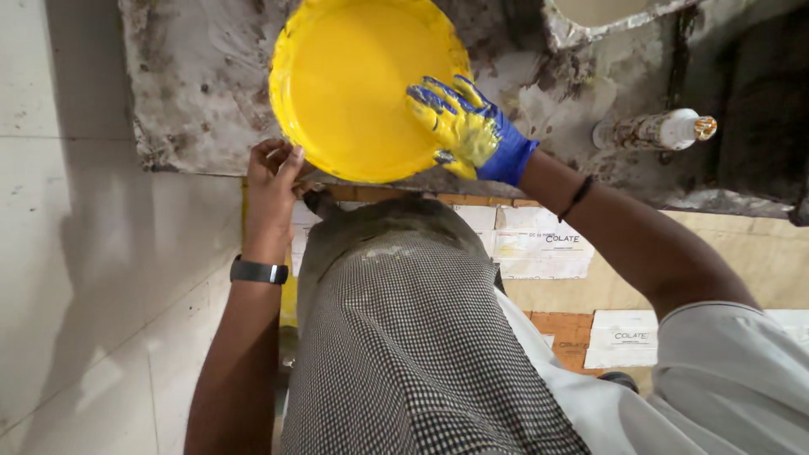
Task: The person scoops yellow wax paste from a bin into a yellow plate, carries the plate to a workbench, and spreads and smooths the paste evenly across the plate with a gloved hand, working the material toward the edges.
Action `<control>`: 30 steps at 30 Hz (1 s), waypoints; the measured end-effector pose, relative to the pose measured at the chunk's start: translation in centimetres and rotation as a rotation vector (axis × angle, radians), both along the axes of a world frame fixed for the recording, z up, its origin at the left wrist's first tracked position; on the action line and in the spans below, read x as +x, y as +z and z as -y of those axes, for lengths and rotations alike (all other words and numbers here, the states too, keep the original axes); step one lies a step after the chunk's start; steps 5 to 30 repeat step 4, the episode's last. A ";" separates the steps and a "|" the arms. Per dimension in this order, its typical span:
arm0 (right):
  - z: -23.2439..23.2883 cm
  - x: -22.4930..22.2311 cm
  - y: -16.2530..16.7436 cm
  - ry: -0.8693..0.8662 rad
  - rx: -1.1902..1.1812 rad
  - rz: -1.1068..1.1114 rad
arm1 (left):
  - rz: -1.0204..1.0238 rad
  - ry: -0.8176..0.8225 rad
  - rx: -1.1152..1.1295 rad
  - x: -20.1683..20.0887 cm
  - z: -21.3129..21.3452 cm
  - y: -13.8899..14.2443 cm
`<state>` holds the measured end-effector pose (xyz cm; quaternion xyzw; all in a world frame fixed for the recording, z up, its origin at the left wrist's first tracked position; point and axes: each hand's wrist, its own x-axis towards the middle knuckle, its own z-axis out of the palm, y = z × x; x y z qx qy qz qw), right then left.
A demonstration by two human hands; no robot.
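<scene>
While the yellow pan (354,80) lies on the stained worktop (194,84), its near rim overhanging the edge, it is steadied at that rim by the bare left hand (271,181), fingers curled on it. Its right inner side is pressed by the right hand (468,131), spread flat in a paint-smeared blue glove, nothing clasped. Coating the inside appears under way; an even sweep would be needed next. A capped bottle (657,129) lies well apart.
</scene>
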<state>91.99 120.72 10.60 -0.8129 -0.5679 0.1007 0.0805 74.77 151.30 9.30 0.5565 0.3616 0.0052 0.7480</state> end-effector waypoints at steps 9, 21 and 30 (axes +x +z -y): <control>2.6 -0.5 -1.8 -0.047 -0.112 -0.016 | 0.045 -0.007 -0.034 -0.4 -0.2 -0.9; 2.6 -0.5 -1.8 -0.047 -0.112 -0.016 | 0.045 -0.007 -0.034 -0.4 -0.2 -0.9; 2.6 -0.5 -1.8 -0.047 -0.112 -0.016 | 0.045 -0.007 -0.034 -0.4 -0.2 -0.9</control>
